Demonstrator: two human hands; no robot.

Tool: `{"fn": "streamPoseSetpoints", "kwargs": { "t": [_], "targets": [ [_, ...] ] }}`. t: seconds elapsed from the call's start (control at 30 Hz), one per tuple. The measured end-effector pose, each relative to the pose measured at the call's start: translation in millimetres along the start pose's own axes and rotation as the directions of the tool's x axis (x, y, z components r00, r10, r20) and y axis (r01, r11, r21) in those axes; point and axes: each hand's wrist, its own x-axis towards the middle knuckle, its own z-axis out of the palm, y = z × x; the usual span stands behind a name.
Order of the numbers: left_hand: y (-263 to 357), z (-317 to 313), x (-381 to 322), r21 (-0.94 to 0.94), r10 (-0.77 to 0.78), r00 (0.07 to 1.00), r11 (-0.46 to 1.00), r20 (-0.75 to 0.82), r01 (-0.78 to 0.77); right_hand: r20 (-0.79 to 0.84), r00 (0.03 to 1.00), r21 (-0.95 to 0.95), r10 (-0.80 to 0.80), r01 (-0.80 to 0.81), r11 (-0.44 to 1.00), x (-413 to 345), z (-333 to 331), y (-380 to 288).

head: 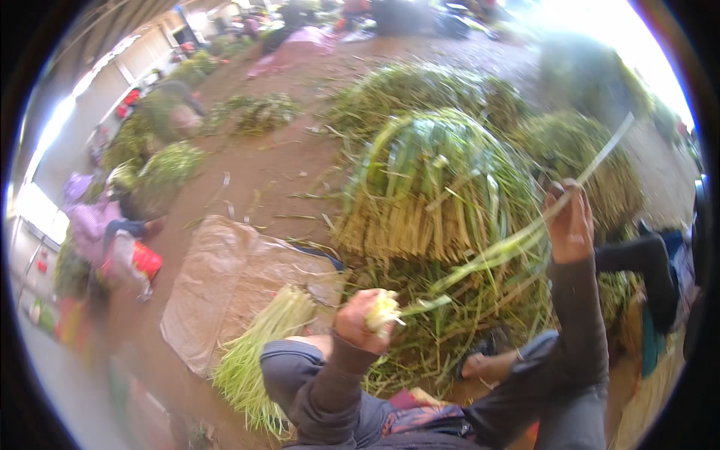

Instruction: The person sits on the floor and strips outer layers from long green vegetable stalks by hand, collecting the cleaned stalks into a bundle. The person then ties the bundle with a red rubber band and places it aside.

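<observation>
My left hand (360,323) is closed around a small bunch of pale yellow stalks (383,310), their ends facing up, above my bent knee. My raised right hand (569,225) grips a long green leafy stalk (506,247), blurred; its pale tip rises past my fingers and the rest slants down left. Beyond my hands stands a big heap of leafy green stalks (433,185), its straw-coloured lower ends towards me. A pile of thin, light-green stripped stalks (264,354) lies left of my knee, partly on a tan plastic sheet (225,281).
Loose leaves and peelings (439,332) cover the ground between my legs. More green heaps (585,163) stand at right and far left. A seated person (95,225) is at left near a red bag (146,260). A dark-sleeved limb (641,261) shows at right. Pink sheeting (298,48) lies far back.
</observation>
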Motion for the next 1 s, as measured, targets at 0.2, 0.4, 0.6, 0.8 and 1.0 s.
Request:
{"fn": "streamPoseSetpoints", "kwargs": {
  "t": [0.2, 0.4, 0.6, 0.8, 1.0],
  "targets": [
    [18.2, 16.9, 5.4, -0.266, -0.018, 0.992, 0.963, 0.121, 0.05, 0.054, 0.937, 0.011, 0.345, -0.346, 0.938, -50.0, 82.3, 24.9],
    [26.0, 38.6, 0.2, -0.403, 0.055, 0.951, 0.912, 0.305, 0.077, 0.14, 0.81, 0.176, 0.57, -0.587, 0.79, -87.2, 126.7, 39.1],
    [16.5, 37.2, -6.7, -0.464, 0.11, 0.896, 0.878, 0.43, 0.115, 0.128, 0.947, 0.315, 0.296, -0.322, 0.893, -34.4, 58.9, 28.6],
    [7.4, 19.9, -9.3, -0.418, 0.091, 0.854, 0.895, 0.512, 0.155, 0.121, 0.991, 0.124, -0.064, 0.049, 0.991, 36.2, -139.4, 6.0],
    [3.6, 11.9, -8.0, -0.304, 0.06, 0.796, 0.939, 0.602, 0.159, 0.139, 0.977, 0.111, -0.16, 0.145, 0.983, 69.4, -277.5, -20.6]
  ]
}}
